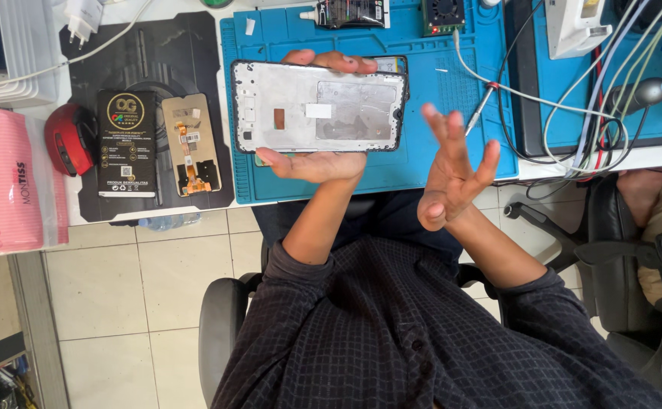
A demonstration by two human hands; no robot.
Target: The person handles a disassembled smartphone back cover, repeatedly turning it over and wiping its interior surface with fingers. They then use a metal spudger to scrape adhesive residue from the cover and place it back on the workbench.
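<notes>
Left hand (317,155) is raised, palm up, fingers and thumb clamped on opposite edges; right hand (452,170) hovers beside it, fingers spread, empty.

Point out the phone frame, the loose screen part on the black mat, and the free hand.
Phone frame (319,106), head view: bare metal middle of its inner face.
Screen part (190,144), head view: its back, near the orange flex cable.
Right hand (452,178), head view: the palm.

Dark checked shirt (391,333) — long sleeves pushed up — buttoned front.
</notes>
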